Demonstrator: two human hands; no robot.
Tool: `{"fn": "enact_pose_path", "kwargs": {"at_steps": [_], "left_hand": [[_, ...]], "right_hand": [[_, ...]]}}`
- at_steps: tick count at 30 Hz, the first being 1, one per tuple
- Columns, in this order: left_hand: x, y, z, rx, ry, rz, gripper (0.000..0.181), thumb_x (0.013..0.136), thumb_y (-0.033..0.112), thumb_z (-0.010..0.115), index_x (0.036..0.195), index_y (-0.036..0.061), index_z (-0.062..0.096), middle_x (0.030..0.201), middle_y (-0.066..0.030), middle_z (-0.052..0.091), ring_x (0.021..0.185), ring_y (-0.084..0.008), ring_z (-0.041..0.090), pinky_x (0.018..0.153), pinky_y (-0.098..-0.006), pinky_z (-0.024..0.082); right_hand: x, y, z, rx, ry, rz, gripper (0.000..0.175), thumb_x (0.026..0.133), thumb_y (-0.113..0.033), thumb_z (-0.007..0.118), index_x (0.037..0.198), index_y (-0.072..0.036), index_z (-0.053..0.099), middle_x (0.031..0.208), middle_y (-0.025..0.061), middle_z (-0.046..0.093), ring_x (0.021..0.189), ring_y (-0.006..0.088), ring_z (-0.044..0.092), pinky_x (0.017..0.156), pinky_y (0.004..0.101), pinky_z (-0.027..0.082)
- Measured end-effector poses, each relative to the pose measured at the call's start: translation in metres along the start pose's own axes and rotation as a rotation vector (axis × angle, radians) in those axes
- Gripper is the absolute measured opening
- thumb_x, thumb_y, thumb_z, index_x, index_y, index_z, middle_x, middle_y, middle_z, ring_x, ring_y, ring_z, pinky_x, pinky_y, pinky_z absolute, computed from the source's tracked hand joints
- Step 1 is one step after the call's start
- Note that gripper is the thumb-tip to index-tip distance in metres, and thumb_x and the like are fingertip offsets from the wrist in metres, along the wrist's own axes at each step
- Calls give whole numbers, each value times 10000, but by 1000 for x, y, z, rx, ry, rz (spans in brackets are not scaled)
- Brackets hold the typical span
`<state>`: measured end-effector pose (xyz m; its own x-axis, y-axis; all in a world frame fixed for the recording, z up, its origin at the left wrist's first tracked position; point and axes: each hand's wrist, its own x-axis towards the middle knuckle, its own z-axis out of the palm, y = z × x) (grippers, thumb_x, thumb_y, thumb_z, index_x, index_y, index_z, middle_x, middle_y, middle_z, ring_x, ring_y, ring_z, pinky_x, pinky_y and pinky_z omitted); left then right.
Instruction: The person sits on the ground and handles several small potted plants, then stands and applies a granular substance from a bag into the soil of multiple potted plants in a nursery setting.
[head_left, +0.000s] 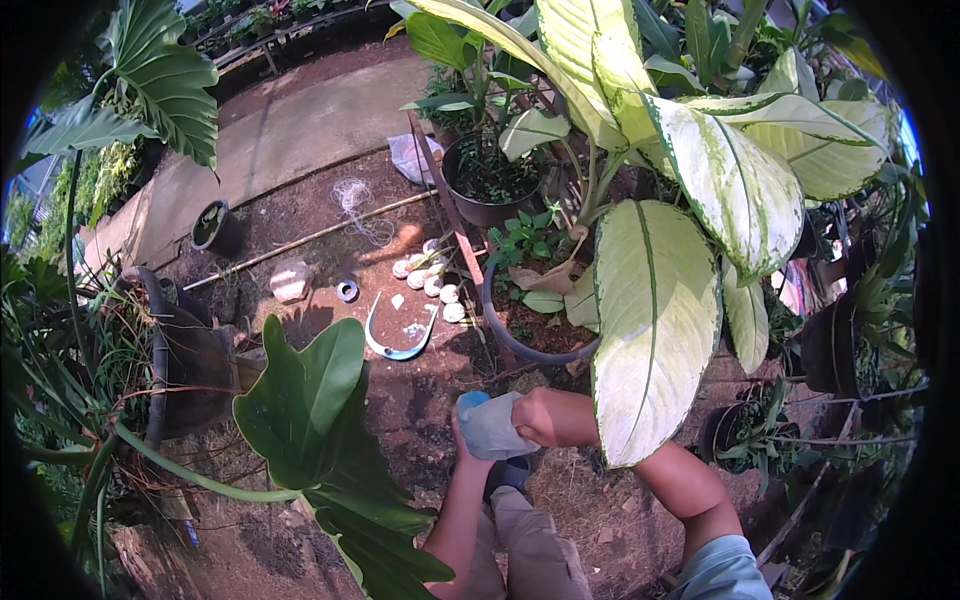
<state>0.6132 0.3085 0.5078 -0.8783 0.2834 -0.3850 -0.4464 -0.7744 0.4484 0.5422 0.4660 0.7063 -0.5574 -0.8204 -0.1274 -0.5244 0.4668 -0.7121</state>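
Note:
My right hand (534, 420) has its fingers closed on the edge of a pale grey-green cloth or sheet (491, 431). Behind that sheet is my left hand (459, 435), mostly hidden, at the sheet's left side. A blue rounded thing (472, 400) shows at the sheet's top edge; what it is cannot be told. On the soil beyond my hands lie a curved blue-and-white band (401, 354), a small roll of tape (347, 291) and several round whitish objects (433, 285). A large pale variegated leaf (656, 330) hangs over my right forearm.
A potted plant in a round black pot (540, 356) stands ahead right, beside a rusty metal bar (461, 232). A long thin pole (300, 241), tangled string (360, 206) and a stone (291, 280) lie ahead. A large green leaf (311, 405) and a tipped black pot (191, 367) are at left.

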Motion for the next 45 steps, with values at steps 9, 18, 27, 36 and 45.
{"fn": "enact_pose_path", "kwargs": {"at_steps": [9,18,27,36,45], "left_hand": [[-1,30,68,-270,138,-64,445,971,474,371,1071,106,600,1079,-99,640,1059,-261,597,972,-444,459],[31,-3,-2,890,-116,170,395,927,493,461,883,110,545,890,-110,616,847,-256,628,810,-436,511],[-13,27,58,-249,291,-79,576,934,545,418,1163,46,590,1192,-132,624,1123,-306,589,1010,-452,440],[-16,29,55,-287,226,-150,566,941,514,389,1194,50,590,1215,-121,614,1135,-293,573,1026,-437,418],[-15,24,65,-231,218,-173,555,951,517,366,1226,79,566,1232,-122,603,1133,-300,578,1023,-450,429]], "right_hand": [[1,-12,40,-509,213,347,120,658,-107,617,720,-5,629,672,150,611,607,374,607,601,464,513],[-3,-9,63,-334,217,231,242,706,-97,610,935,-21,630,928,180,645,805,367,634,696,440,515],[4,-12,59,-292,250,367,269,744,-158,610,1001,-94,653,923,132,672,794,329,656,652,426,503],[7,-6,53,-213,268,308,254,758,-222,609,979,-107,658,897,120,675,793,325,656,665,420,501],[8,11,79,-154,465,296,250,776,-250,598,962,-95,658,909,127,669,837,333,645,718,424,499]]}}
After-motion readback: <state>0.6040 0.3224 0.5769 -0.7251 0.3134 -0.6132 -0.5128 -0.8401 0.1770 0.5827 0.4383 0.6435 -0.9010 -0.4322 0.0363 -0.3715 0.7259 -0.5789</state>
